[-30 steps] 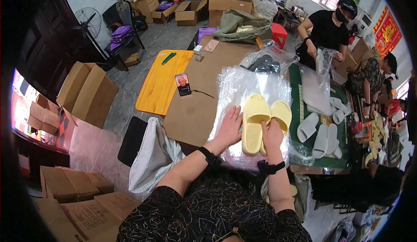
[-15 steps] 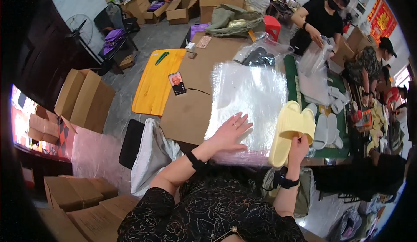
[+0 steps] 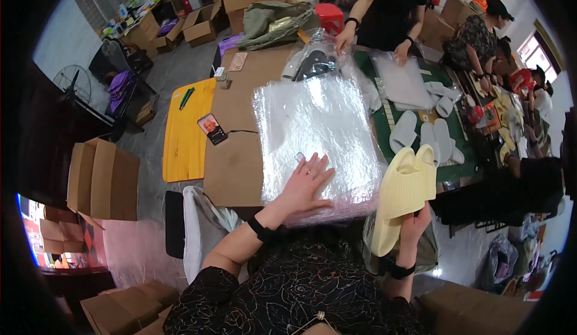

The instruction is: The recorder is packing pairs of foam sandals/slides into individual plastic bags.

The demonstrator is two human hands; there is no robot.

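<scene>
My left hand (image 3: 305, 186) lies with fingers spread on a stack of shiny clear plastic bags (image 3: 318, 124) at the table's near edge. My right hand (image 3: 416, 222) is closed on a pair of pale yellow slippers (image 3: 401, 199), its fingers partly hidden behind them. The two slippers overlap, toes pointing away from me, to the right of the bags and just off the table edge. Beyond the bags, dark grey slippers (image 3: 317, 63) sit in clear plastic.
White slippers (image 3: 404, 132) lie on a green mat (image 3: 374, 103) at the right, where a co-worker's hands (image 3: 404, 51) touch more plastic bags. A phone (image 3: 212, 129) with its cable rests on brown cardboard (image 3: 234, 160). Beside it are a yellow board (image 3: 187, 136) and green cutter (image 3: 187, 98).
The yellow slippers have moved slightly nearer me and away from the bags in my right hand. My left hand stays on the bags. The co-worker's hands have come down to the table. The view has shifted.
</scene>
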